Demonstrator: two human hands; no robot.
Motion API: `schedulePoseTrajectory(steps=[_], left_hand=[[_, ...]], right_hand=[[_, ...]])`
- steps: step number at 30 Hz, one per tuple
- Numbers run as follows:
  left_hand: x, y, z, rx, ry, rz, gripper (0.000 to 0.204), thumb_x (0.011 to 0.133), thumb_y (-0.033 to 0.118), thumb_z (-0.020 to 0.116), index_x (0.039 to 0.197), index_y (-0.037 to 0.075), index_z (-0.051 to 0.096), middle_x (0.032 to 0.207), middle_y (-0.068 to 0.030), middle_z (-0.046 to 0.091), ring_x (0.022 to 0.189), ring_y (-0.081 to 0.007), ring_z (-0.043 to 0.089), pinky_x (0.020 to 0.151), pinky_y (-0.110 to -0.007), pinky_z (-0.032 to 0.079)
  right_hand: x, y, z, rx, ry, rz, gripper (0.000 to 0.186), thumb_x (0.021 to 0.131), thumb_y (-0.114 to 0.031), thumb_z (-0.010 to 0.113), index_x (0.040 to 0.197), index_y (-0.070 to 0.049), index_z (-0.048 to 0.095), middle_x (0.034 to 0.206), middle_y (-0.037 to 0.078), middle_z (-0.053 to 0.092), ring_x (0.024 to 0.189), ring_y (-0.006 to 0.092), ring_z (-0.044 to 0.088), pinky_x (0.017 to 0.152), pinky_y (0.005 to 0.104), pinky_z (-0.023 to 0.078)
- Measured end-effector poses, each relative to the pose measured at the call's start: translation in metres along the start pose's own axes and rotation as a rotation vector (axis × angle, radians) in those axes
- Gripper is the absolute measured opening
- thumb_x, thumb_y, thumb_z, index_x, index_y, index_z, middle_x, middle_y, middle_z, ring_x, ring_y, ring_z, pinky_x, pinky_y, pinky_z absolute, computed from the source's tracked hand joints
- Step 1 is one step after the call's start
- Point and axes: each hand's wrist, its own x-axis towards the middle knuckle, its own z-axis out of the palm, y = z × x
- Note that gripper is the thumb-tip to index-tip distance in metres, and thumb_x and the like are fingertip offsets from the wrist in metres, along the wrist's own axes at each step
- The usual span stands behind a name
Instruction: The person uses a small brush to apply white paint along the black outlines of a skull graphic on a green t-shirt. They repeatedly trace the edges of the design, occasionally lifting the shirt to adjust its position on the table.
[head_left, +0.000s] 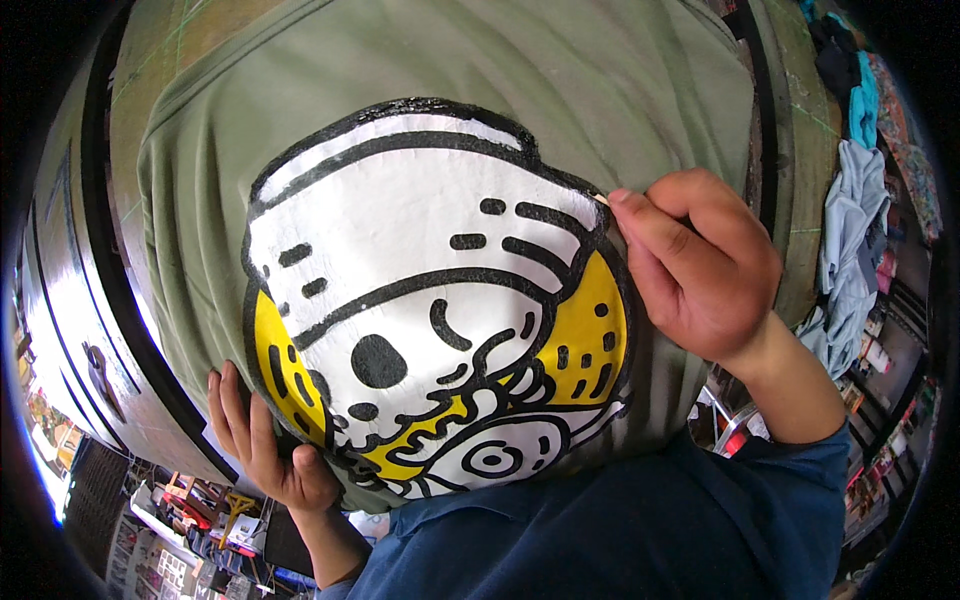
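Observation:
An olive-green cloth [640, 110] lies spread before me with soft folds in it. On it is a large painted cartoon figure [420, 220] in white, yellow and black, with thick black outlines. My right hand [705, 265] is closed in a pinch at the upper right edge of the figure. A small pale tip shows at its fingertips; the rest of what it holds is hidden. My left hand [265, 445] rests on the cloth by the figure's lower left edge, fingers stretched out and holding nothing.
A worktop [150, 90] with thin green lines shows beyond the cloth. Along its left runs a shiny metal surface [80, 330] with a black edge. Light blue garments [850, 220] hang at the right. Cluttered shelves and tools [215, 520] stand at the lower left.

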Motion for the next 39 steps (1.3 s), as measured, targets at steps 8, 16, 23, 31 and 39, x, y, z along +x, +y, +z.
schedulePoseTrajectory(steps=[8, 16, 23, 31, 39], left_hand=[[0.001, -0.001, 0.0, 0.0, 0.0, 0.006, 0.069, 0.093, 0.061, 0.035, 0.123, 0.002, 0.057, 0.135, -0.0245, 0.048, 0.131, -0.0438, 0.036, 0.108, -0.053, 0.022], [-0.001, -0.001, -0.001, 0.017, -0.011, -0.008, 0.07, 0.093, 0.062, 0.034, 0.124, 0.004, 0.057, 0.135, -0.0246, 0.048, 0.131, -0.0437, 0.036, 0.107, -0.054, 0.023], [-0.002, -0.003, -0.002, 0.012, -0.026, -0.009, 0.07, 0.093, 0.063, 0.033, 0.127, 0.006, 0.056, 0.136, -0.0238, 0.047, 0.132, -0.0431, 0.035, 0.108, -0.053, 0.022], [-0.003, -0.004, -0.002, 0.007, -0.026, -0.018, 0.068, 0.093, 0.063, 0.033, 0.129, 0.01, 0.055, 0.137, -0.0239, 0.046, 0.133, -0.0425, 0.034, 0.108, -0.054, 0.022], [-0.002, -0.004, -0.002, 0.005, -0.02, -0.002, 0.067, 0.094, 0.061, 0.032, 0.129, 0.01, 0.055, 0.137, -0.0236, 0.047, 0.132, -0.0428, 0.035, 0.108, -0.054, 0.023]], right_hand=[[0.013, -0.006, -0.012, 0.031, -0.201, -0.056, 0.028, 0.067, 0.012, 0.067, 0.093, 0.016, 0.063, 0.075, 0.014, 0.055, 0.062, 0.0259, 0.055, 0.053, 0.033, 0.046], [0.02, -0.009, -0.021, -0.096, -0.366, -0.084, 0.029, 0.065, 0.01, 0.067, 0.092, 0.019, 0.061, 0.072, 0.016, 0.054, 0.062, 0.0259, 0.053, 0.053, 0.0334, 0.046], [0.023, -0.011, -0.02, -0.04, -0.346, -0.075, 0.027, 0.063, 0.013, 0.066, 0.089, 0.02, 0.061, 0.07, 0.015, 0.053, 0.059, 0.0247, 0.051, 0.047, 0.0313, 0.042], [0.02, -0.009, -0.016, -0.018, -0.272, -0.085, 0.026, 0.063, 0.014, 0.067, 0.087, 0.019, 0.061, 0.069, 0.014, 0.052, 0.056, 0.0231, 0.049, 0.045, 0.0305, 0.039], [0.022, -0.01, -0.021, -0.031, -0.322, -0.108, 0.028, 0.06, 0.013, 0.067, 0.086, 0.02, 0.06, 0.07, 0.015, 0.052, 0.057, 0.0234, 0.049, 0.045, 0.0298, 0.039]])
